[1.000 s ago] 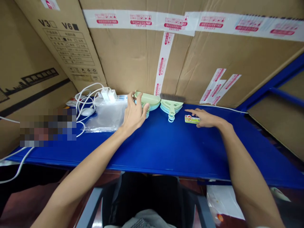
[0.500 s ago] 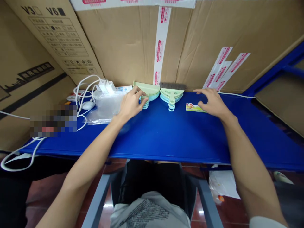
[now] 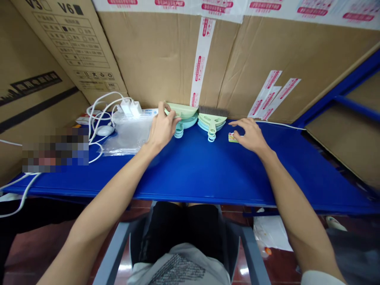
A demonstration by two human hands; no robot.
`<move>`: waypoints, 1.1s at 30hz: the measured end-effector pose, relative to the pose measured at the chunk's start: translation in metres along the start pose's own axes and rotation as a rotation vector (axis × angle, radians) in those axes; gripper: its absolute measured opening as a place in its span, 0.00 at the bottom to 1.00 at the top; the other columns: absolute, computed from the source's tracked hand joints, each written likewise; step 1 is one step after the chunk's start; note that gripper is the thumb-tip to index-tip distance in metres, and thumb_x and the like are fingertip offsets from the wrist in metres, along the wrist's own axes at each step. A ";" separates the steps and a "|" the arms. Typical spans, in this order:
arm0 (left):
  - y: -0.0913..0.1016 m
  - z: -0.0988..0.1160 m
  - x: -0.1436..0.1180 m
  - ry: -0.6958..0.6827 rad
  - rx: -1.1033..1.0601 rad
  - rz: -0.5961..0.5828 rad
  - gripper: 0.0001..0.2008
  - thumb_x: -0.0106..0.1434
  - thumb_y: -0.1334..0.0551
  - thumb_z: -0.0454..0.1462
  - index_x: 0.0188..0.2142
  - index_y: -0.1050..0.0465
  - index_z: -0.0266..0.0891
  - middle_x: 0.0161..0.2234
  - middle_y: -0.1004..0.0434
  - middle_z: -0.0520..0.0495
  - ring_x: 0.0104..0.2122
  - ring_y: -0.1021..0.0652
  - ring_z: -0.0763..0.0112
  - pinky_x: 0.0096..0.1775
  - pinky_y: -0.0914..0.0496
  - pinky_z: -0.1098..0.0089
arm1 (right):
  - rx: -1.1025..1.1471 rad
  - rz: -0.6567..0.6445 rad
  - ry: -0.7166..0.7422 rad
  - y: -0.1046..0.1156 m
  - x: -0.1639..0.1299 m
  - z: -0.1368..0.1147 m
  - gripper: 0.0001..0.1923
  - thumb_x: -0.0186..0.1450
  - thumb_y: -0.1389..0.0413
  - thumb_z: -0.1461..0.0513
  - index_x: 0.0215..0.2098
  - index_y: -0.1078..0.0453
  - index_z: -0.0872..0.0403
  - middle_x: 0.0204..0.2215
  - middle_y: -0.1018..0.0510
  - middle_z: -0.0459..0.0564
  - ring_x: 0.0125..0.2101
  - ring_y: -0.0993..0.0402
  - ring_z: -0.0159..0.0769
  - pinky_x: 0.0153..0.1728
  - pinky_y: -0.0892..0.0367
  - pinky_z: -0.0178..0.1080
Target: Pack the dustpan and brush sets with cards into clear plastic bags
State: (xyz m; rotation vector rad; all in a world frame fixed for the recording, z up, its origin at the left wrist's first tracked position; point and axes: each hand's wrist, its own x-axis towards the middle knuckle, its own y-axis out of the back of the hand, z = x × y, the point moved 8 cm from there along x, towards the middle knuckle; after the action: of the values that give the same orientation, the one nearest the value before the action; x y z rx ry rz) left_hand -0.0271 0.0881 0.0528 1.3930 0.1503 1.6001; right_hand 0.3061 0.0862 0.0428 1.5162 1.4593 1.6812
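A stack of pale green and blue mini dustpans [image 3: 185,114] lies at the back of the blue table [image 3: 208,170]. My left hand [image 3: 162,128] grips the top green dustpan at its left side, lifting its edge. Beside it, to the right, sits a second stack of small brushes [image 3: 213,120] with grey bristles at the rear. My right hand [image 3: 251,134] rests fingers-down on a small colourful card [image 3: 232,137], covering most of it.
Clear plastic bags [image 3: 130,134] lie left of the dustpans, with a white mouse [image 3: 103,130], chargers [image 3: 132,107] and white cables [image 3: 101,114] behind. Taped cardboard boxes [image 3: 166,59] wall the back and left. A blue rack frame [image 3: 338,99] stands to the right.
My left hand has closed on the top dustpan and raised its edge. My right hand has slid left over the card, which now sits closer to the brushes.
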 end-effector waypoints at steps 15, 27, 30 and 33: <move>0.124 0.129 -0.140 -0.268 0.105 0.447 0.06 0.71 0.34 0.36 0.45 0.27 0.48 0.42 0.28 0.40 0.37 0.20 0.60 0.34 0.20 0.61 | 0.168 -0.068 0.026 0.023 0.007 0.004 0.31 0.60 0.41 0.61 0.63 0.29 0.52 0.53 0.19 0.56 0.53 0.25 0.50 0.56 0.30 0.51; 0.064 0.162 -0.235 -0.373 0.011 0.206 0.04 0.69 0.34 0.28 0.41 0.26 0.34 0.35 0.28 0.42 0.32 0.26 0.67 0.34 0.28 0.68 | -0.079 -0.650 0.041 -0.021 -0.014 0.024 0.34 0.55 0.37 0.60 0.61 0.28 0.48 0.51 0.26 0.57 0.50 0.29 0.54 0.55 0.35 0.48; 0.055 0.170 -0.226 -0.346 0.016 0.183 0.03 0.70 0.34 0.29 0.40 0.28 0.35 0.36 0.26 0.41 0.31 0.27 0.68 0.31 0.29 0.70 | -0.083 -0.659 0.021 -0.010 -0.037 0.012 0.30 0.57 0.38 0.58 0.58 0.28 0.48 0.45 0.26 0.54 0.45 0.27 0.50 0.50 0.33 0.44; 0.050 0.176 -0.214 -0.318 -0.043 0.113 0.01 0.74 0.38 0.33 0.43 0.28 0.36 0.40 0.24 0.39 0.32 0.24 0.67 0.30 0.28 0.70 | -0.128 -0.634 -0.044 -0.004 -0.064 -0.001 0.25 0.60 0.39 0.56 0.55 0.29 0.49 0.41 0.27 0.53 0.42 0.26 0.49 0.47 0.33 0.44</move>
State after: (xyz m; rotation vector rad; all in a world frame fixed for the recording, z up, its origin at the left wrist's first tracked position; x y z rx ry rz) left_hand 0.0601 -0.1738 -0.0045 1.6249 -0.1530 1.4397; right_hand 0.3236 0.0328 0.0120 0.8793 1.5569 1.3103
